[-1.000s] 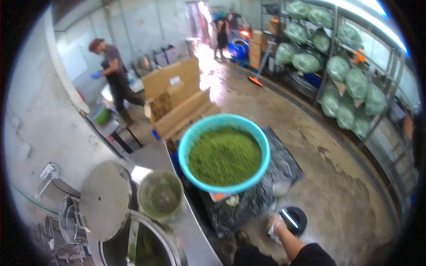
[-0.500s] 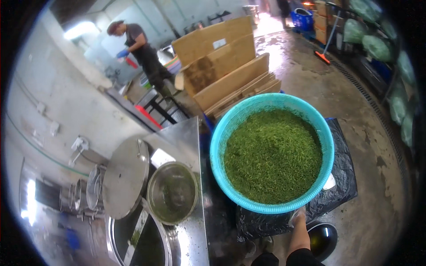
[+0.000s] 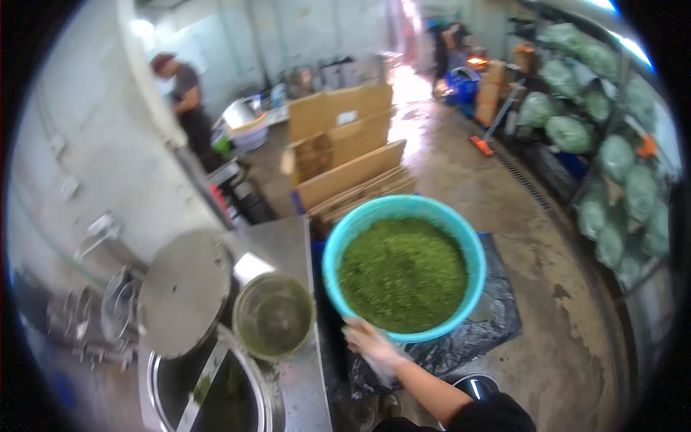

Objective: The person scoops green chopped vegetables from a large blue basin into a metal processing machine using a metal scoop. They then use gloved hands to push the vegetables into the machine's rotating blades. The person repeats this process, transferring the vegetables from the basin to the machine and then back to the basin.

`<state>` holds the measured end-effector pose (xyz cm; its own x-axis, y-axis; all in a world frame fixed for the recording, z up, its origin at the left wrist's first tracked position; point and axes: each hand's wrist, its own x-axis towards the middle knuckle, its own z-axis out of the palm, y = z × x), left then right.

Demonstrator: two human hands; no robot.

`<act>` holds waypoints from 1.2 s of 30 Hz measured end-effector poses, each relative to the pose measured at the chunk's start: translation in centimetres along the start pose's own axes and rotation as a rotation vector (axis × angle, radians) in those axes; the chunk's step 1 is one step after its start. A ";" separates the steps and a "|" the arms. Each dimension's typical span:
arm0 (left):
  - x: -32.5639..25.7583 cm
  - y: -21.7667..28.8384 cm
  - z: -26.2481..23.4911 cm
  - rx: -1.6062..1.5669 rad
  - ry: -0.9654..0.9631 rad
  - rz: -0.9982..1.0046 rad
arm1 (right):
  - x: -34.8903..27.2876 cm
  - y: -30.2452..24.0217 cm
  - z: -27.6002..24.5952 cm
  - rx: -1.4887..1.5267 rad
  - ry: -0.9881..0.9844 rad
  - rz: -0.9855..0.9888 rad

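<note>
A round turquoise plastic basket [image 3: 475,284] holds a deep heap of finely chopped green leaves [image 3: 403,270]. It rests on a black plastic sheet or bag [image 3: 497,317]. My right hand [image 3: 374,347], in a thin clear glove, is at the basket's near left rim. Its fingers look bent around the edge, though they are somewhat blurred. My left hand does not show. To the left on a steel table stands a metal bowl or sieve [image 3: 273,315] with green residue. Beside it, a large steel pot [image 3: 241,392] has a flat bar across its mouth.
A round metal lid [image 3: 183,291] leans by the pot on the steel table [image 3: 302,374]. Flattened cardboard [image 3: 345,151] stands behind the basket. A black bucket [image 3: 475,387] sits near my arm. Green bags fill a rack [image 3: 568,133] at right. Another person [image 3: 188,108] works at far left.
My right hand has shifted left along the basket's near rim, from its lower right to its lower left. The view has tilted up, showing more of the room.
</note>
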<state>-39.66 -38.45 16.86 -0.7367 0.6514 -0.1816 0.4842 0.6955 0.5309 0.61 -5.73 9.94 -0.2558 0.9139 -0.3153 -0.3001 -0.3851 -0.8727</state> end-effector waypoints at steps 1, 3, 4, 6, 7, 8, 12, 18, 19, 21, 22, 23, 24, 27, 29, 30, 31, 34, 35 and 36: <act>-2.1 6.5 -1.4 0.302 -0.017 -0.028 | 2.8 -1.8 1.5 -0.342 0.084 -0.057; -2.7 8.2 -2.7 0.309 0.022 -0.032 | 6.1 -6.8 6.7 -0.974 0.157 -0.031; -2.4 8.3 -3.2 0.313 0.040 -0.037 | 8.3 -6.2 8.2 -1.027 0.245 0.030; -0.7 8.7 -2.8 0.268 0.017 0.106 | 14.5 -3.3 3.2 -1.559 -0.048 -0.277; 0.1 8.0 -2.8 0.253 0.012 0.154 | 15.8 -2.1 2.1 -1.813 -0.242 -0.422; 0.5 6.2 -3.7 0.284 0.028 0.163 | 14.9 -0.3 3.4 -1.966 -0.286 -0.541; 1.4 2.5 -6.6 0.176 0.023 0.183 | 10.6 4.9 3.1 -1.315 0.179 -0.314; 8.3 -11.6 -7.1 0.158 0.264 0.415 | -3.3 2.7 15.0 -0.385 0.314 0.336; 6.6 -5.5 -8.6 0.107 0.123 0.270 | -3.6 3.9 13.8 -0.114 0.307 0.201; 8.9 -7.1 -6.7 0.108 0.085 0.235 | -4.9 4.8 14.6 0.142 0.337 0.160; 9.3 -7.6 -7.1 0.106 0.089 0.234 | -5.5 4.4 16.6 0.124 0.196 0.103; 9.8 -7.6 -7.5 0.078 0.086 0.245 | -5.1 4.3 18.2 0.130 0.111 0.155; 10.1 -7.6 -7.8 0.056 0.083 0.248 | -4.7 4.5 19.7 0.135 0.024 0.220; 12.2 -8.5 -6.7 0.027 0.089 0.295 | -1.6 6.9 21.5 -0.081 -0.161 0.215; 13.5 -8.5 -6.4 0.050 0.038 0.255 | 0.4 8.0 23.7 -0.202 -0.034 0.311; 13.7 -7.7 -7.9 0.134 -0.095 0.180 | -0.6 6.6 26.8 -0.436 -0.024 0.341; 13.3 -7.5 -9.2 0.207 -0.236 0.106 | -2.0 4.0 29.4 -0.672 -0.018 0.358; 14.5 -10.7 -7.5 0.485 -0.184 0.316 | -2.4 -0.3 32.2 -1.283 -0.587 -0.173; 14.8 -10.3 -8.2 0.547 -0.240 0.301 | -3.0 -1.3 33.8 -1.269 -0.731 -0.479; 15.1 -11.0 -7.9 0.531 -0.133 0.347 | -3.1 -1.2 35.6 -1.629 -0.837 -0.569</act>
<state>-59.88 -38.67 14.84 -0.4470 0.8736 -0.1925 0.8763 0.4709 0.1018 -30.89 -12.68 25.24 -0.9134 0.3923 -0.1087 0.4012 0.8222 -0.4038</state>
